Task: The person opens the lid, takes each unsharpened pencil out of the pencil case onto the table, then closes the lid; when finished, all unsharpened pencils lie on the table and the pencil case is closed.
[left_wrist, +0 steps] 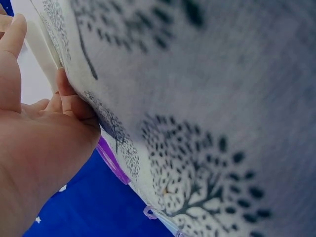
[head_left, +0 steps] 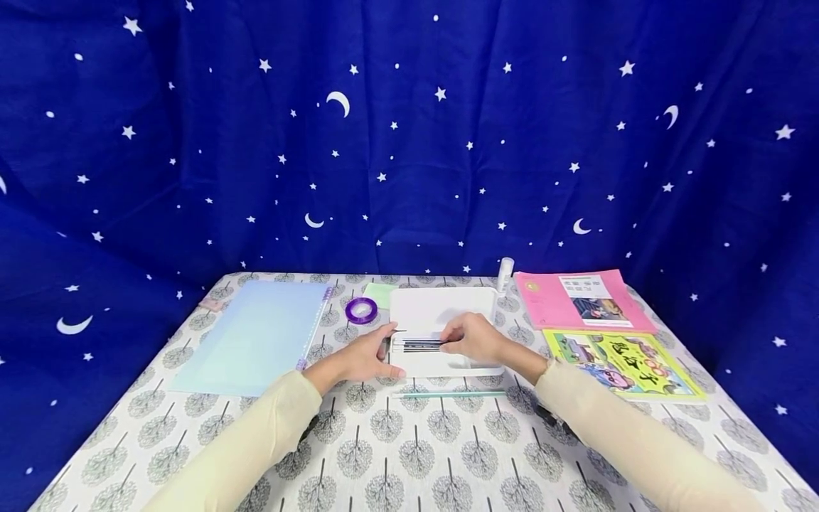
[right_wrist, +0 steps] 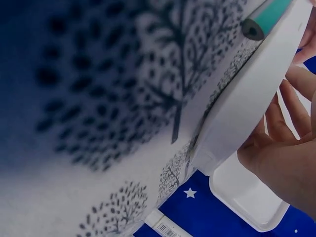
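An open white pencil case point(head_left: 425, 366) lies on the table with its lid point(head_left: 441, 309) folded back. Several dark, thin pencils point(head_left: 419, 345) lie side by side in it. My left hand point(head_left: 367, 353) grips the case's left end, thumb at the front and fingers farther back. Reaching in from the right, my right hand point(head_left: 476, 338) has thumb and forefinger pinched at the right ends of the dark pencils; the fingertips are partly hidden in the right wrist view. A teal pencil point(head_left: 451, 394) lies on the cloth in front of the case, its blunt end point(right_wrist: 254, 29) visible up close.
A light blue spiral notebook point(head_left: 256, 338) lies at left. Behind the left hand are a purple tape roll point(head_left: 349, 311) and pale green paper point(head_left: 380, 294). A white tube point(head_left: 505, 276) stands at the back. A pink book point(head_left: 544, 302) and a yellow picture book point(head_left: 627, 363) lie at right.
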`<state>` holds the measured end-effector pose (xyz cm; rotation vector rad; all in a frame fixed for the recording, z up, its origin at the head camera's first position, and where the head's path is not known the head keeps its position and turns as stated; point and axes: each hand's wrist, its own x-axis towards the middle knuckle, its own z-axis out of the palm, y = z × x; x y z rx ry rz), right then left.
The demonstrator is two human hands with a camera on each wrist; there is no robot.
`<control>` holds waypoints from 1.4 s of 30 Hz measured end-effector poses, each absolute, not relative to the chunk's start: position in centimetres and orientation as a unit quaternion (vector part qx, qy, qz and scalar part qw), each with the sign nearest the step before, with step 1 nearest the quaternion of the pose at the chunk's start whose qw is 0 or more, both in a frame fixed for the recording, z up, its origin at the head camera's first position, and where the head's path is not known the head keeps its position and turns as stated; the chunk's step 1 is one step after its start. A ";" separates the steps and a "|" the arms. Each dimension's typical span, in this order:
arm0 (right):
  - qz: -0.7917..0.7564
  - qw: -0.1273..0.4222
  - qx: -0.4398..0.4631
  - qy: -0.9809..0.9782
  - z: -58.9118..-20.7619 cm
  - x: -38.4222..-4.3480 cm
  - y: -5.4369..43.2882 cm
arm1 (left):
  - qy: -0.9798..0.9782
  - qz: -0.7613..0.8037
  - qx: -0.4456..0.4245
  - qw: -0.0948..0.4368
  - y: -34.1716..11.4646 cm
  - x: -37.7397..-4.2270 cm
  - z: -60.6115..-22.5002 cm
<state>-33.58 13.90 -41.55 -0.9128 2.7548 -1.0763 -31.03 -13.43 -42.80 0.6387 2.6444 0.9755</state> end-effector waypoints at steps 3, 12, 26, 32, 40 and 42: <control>-0.365 0.035 -0.290 0.884 -41.6 -33.8 13.9 | 0.909 0.331 0.220 0.124 -13.5 -31.0 -42.7; -0.347 0.027 -0.311 0.884 -41.8 -34.5 13.7 | 0.908 0.334 0.219 0.124 -13.6 -31.0 -42.8; -0.343 0.019 -0.328 0.880 -41.4 -34.0 14.0 | 0.910 0.326 0.225 0.119 -13.5 -31.0 -42.9; -0.343 0.016 -0.326 0.881 -40.1 -33.1 14.3 | 0.910 0.328 0.223 0.121 -13.5 -30.9 -42.9; -0.335 0.016 -0.333 0.881 -38.7 -31.8 15.2 | 0.909 0.332 0.220 0.122 -13.5 -30.9 -42.8; -0.336 0.017 -0.345 0.876 -38.6 -31.4 15.4 | 0.908 0.333 0.221 0.122 -13.6 -30.9 -42.8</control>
